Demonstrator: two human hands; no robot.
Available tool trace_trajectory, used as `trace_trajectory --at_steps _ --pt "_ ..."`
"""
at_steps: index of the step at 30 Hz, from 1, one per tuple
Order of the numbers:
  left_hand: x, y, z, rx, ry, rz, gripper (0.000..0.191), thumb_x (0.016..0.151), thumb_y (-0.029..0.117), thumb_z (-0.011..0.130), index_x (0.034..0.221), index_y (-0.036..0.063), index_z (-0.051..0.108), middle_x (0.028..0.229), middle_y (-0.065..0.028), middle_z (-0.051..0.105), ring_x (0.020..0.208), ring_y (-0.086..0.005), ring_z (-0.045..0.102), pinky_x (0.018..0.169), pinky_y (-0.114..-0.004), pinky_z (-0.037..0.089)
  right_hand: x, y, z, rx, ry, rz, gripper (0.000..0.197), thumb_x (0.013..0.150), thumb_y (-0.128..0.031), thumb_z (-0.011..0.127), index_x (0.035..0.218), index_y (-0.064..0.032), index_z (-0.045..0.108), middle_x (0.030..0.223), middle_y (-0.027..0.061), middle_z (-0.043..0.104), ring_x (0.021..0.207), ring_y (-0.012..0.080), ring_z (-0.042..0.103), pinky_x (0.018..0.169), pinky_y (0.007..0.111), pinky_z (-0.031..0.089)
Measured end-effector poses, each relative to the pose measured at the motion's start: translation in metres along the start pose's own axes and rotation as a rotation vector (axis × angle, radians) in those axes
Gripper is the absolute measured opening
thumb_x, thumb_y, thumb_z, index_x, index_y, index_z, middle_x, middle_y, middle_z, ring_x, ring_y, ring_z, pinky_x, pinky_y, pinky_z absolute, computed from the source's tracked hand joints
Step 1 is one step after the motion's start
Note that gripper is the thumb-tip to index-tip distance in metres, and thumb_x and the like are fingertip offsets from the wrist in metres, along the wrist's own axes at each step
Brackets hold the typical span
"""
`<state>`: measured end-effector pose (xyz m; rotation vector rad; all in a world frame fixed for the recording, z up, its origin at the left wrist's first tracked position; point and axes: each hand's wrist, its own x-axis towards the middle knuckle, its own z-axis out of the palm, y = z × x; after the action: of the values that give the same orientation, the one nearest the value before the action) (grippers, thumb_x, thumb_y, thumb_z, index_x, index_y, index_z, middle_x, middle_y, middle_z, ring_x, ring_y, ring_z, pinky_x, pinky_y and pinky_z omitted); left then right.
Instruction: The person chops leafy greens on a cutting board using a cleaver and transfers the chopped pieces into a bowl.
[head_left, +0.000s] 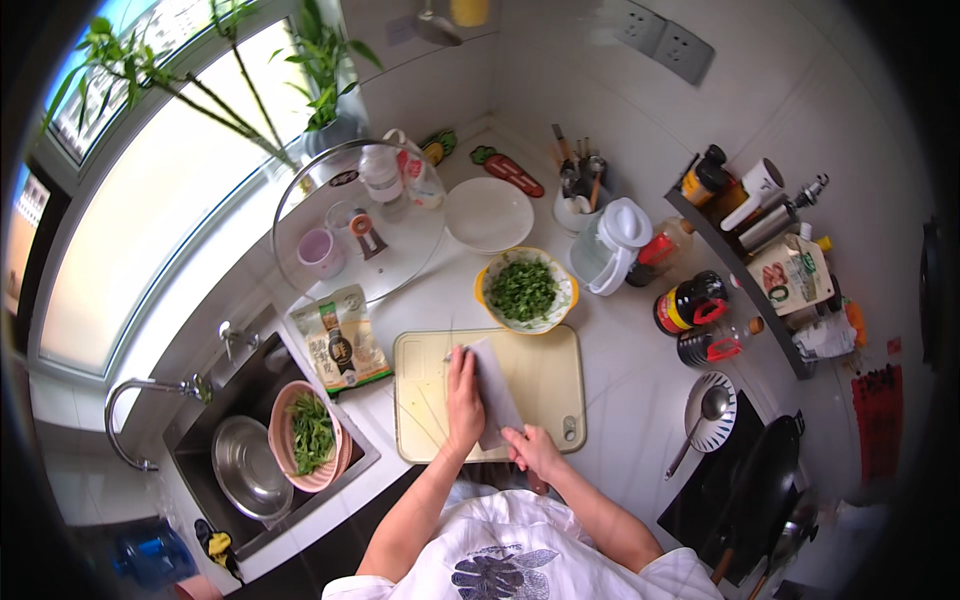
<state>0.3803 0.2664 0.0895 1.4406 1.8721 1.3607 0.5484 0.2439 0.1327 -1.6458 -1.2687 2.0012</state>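
Note:
A wide-bladed kitchen cleaver (493, 394) is over the cream cutting board (544, 390). My right hand (534, 450) grips it at the near end, where a brown handle end (538, 484) shows below the fist. Along the left side of the blade lies my left hand (466, 401), fingers straight and pointing away from me; its palm is hidden. Just beyond the board, a yellow-rimmed bowl (565, 264) contains chopped green leaves (523, 291). Small wet-looking bits lie on the left part of the board.
Left of the board lies a food packet (341, 341), beside a sink (196, 442) with a pink colander (279, 420) of greens and a metal bowl (251, 469). A glass lid (405, 247) stands behind. Right are sauce bottles (679, 304), a pitcher (611, 247), a spoon on a plate (697, 435) and a wok (765, 457).

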Motion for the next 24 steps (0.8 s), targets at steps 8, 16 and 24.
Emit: trace_trajectory --at_steps 8,16,24 --pt "0.127 0.055 0.066 0.059 -0.440 0.586 0.046 0.095 0.009 0.053 0.140 0.0010 0.049 0.149 -0.0169 0.045 0.140 -0.0389 0.039 0.116 -0.047 0.033 -0.012 -0.058 -0.073 0.406 0.216 -0.036 0.027 0.100 -0.026 0.057 0.090 -0.0009 0.056 0.067 0.0045 0.057 0.047 0.0089 0.046 0.043 0.027 0.039" --pt "0.184 0.022 0.103 0.073 -0.393 0.432 0.036 0.102 0.020 0.050 0.129 -0.0019 0.060 0.137 -0.0176 0.058 0.135 -0.0341 0.047 0.112 -0.043 0.038 -0.064 -0.047 -0.089 0.247 0.280 -0.056 0.033 0.099 -0.028 0.059 0.083 0.0008 0.059 0.064 0.0046 0.059 0.048 0.0093 0.050 0.042 0.028 0.040" --pt "0.177 0.018 0.079 -1.528 -0.499 -0.767 0.061 0.106 0.042 0.038 0.147 -0.0031 0.038 0.153 -0.0175 0.041 0.142 -0.0298 0.040 0.117 -0.041 0.036 -0.033 -0.057 -0.082 -0.451 0.495 -0.480 0.032 0.096 -0.030 0.062 0.081 -0.0015 0.062 0.064 0.0152 0.062 0.055 0.0315 0.062 0.054 0.041 0.048"
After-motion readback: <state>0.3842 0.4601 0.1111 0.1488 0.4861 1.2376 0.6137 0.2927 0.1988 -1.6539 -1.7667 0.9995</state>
